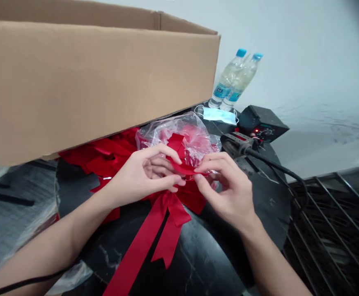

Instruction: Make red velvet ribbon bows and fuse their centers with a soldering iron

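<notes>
Between my hands a short strip of red ribbon curves in a loop. My right hand pinches one end of it between thumb and fingertips. The other end lies at the curled fingers of my left hand, index finger against its edge and thumb lower down; part of that grip is hidden. Below hangs a red ribbon bow, one long tail running toward me and a shorter notched tail beside it. Behind the hands, a clear plastic bag holds red pieces.
A large cardboard box stands at the back left, over a heap of red ribbon pieces. Two water bottles, a face mask and a black control box with a red light stand behind the black round table. A cable crosses right.
</notes>
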The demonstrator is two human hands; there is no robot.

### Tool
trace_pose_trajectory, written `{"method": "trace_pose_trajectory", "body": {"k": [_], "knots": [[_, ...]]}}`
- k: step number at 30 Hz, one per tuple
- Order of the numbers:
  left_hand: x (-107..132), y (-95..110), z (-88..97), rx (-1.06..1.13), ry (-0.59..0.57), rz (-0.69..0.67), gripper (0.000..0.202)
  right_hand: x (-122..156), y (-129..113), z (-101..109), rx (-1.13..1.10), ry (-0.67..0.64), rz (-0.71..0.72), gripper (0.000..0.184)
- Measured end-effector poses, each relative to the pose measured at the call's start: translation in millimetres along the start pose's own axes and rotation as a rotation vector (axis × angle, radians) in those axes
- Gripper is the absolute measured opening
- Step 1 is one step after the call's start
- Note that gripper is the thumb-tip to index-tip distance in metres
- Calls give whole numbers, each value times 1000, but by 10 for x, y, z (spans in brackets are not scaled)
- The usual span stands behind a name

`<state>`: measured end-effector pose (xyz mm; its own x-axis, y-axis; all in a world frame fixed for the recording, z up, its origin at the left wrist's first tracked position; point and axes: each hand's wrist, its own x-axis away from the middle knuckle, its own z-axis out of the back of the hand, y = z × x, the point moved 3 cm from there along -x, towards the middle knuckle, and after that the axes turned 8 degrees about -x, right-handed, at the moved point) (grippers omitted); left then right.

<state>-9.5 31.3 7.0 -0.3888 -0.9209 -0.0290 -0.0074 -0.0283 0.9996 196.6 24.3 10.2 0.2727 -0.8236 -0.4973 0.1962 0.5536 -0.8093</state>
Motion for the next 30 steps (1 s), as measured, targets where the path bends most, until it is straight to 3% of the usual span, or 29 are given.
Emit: {"method": "trace_pose_trajectory", "body": {"k": [2,5,10,16,22,26,30], "knots": [[16,25,2,-129,55,-92,27,5,-48,0,122,-22,97,19],[37,40,20,-245,153,-151,19,-2,-89,-10,98,-74,120,20],[53,47,17,-226,153,-189,16,6,-51,-12,-95,-99,-12,12],[67,59,11,-367,217,-150,17,16,-5,-1,-106,-36,-115,7],[56,47,12,-324,297,-93,22,15,10,-6,-119,32,-137,10],[72,31,-1,-354,297,-125,16,8,42,-50,-240,-63,-261,34],[85,41,0,-422,281,-171,11,1,72,-41,-182,-80,-330,18]]}}
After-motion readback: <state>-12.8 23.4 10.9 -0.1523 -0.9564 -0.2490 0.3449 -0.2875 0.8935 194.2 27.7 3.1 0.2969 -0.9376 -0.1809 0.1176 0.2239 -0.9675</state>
